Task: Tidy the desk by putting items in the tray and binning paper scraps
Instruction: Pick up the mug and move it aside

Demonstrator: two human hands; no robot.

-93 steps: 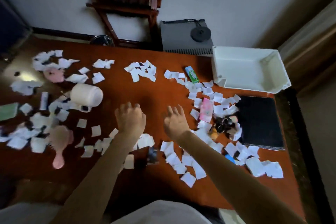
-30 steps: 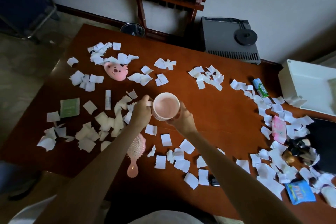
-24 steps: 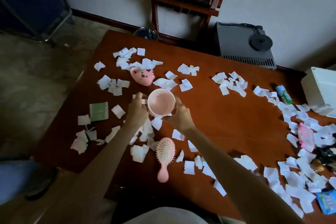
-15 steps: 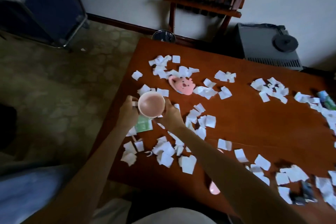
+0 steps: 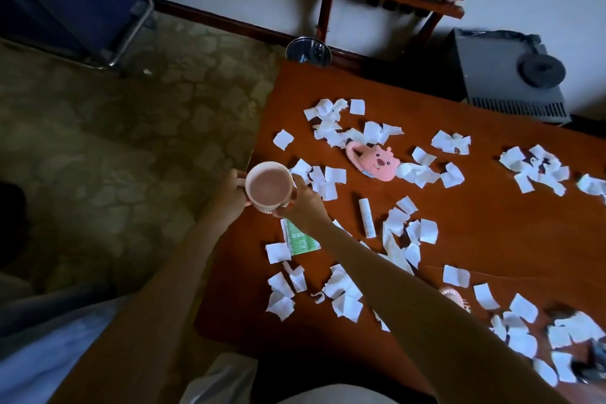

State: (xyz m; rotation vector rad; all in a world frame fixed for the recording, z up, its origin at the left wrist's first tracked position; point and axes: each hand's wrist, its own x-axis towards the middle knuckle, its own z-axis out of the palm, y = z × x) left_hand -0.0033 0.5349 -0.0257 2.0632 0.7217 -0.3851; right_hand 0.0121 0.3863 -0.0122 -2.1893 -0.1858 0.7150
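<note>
While fingers (image 5: pixel 298 181) clasp it, mug (image 5: pixel 269 188) upright

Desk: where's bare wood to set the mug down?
Widest bare wood: right of the scraps beside the white tube, nearer than the far-right scrap cluster. Corner by the metal bin is bare too. Crowded around the pink bear.

Glossy reddish wood on the desk (image 5: pixel 492 239). Matt white paper scraps (image 5: pixel 334 174), rough-torn. Ribbed, smooth mug (image 5: pixel 269 188), ceramic by its look. Shiny metal on the bin (image 5: pixel 308 51).
</note>
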